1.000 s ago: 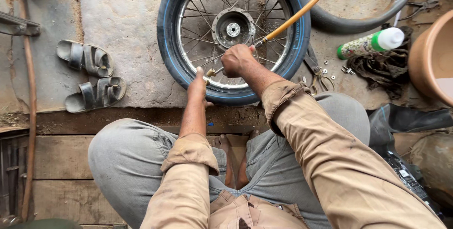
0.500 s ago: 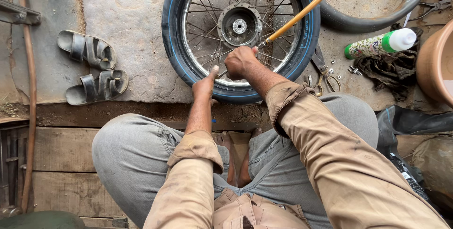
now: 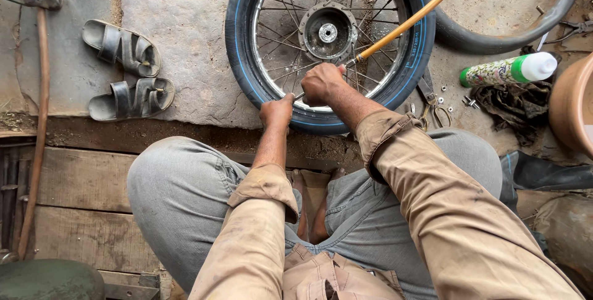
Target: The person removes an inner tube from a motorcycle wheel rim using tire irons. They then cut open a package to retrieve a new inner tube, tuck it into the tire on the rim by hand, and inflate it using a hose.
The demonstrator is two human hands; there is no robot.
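A spoked wheel with a dark tyre (image 3: 242, 53) and a metal hub (image 3: 327, 31) lies flat on the concrete in front of me. My left hand (image 3: 277, 112) grips the near rim and tyre edge. My right hand (image 3: 321, 84) is closed around the metal end of a yellow air hose (image 3: 414, 19), pressed against the rim near the spokes. The hose runs up and to the right out of view. I am squatting, knees spread, with tan sleeves and grey trousers.
A pair of dark sandals (image 3: 123, 71) lies left of the wheel. To the right are a green-and-white bottle (image 3: 506, 70), pliers (image 3: 432, 109), small nuts, a dark rag (image 3: 516, 105), a loose inner tube (image 3: 513, 34) and a clay pot (image 3: 571, 105).
The view has shifted so the wheel sits lower and nearer. My left hand has slid right along the rim and closed on it. My right hand stays on the hose end.
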